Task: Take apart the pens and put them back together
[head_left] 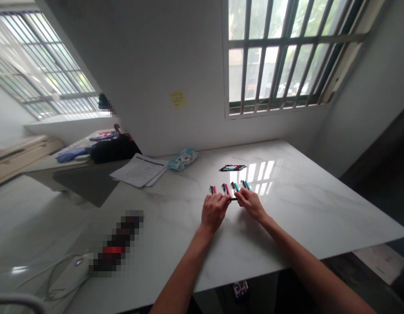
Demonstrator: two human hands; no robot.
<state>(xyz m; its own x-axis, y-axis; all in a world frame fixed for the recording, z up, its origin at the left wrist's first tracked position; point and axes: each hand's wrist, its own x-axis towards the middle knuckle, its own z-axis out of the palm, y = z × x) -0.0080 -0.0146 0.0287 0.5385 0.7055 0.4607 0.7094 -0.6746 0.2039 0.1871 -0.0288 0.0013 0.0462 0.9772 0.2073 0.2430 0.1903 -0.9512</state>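
Observation:
Both my hands are closed around a thin dark pen (pixel 233 199), held level just above the table or resting on it; which of the two I cannot tell. My left hand (pixel 215 212) grips its left end and my right hand (pixel 251 203) its right end, so only a short middle piece shows. Just beyond the fingers lie small groups of pen parts: red and black pieces (pixel 225 189) nearer my left hand, teal and black pieces (pixel 234 186) nearer my right. Farther back, several pens (pixel 233 168) lie side by side in a bunch.
The white marbled table (pixel 306 200) runs to a wall with a barred window (pixel 274 74). At the back left are a blue-and-white packet (pixel 183 159) and printed papers (pixel 141 170). A blurred-out dark object (pixel 115 244) and a white device with cables (pixel 69 274) lie front left.

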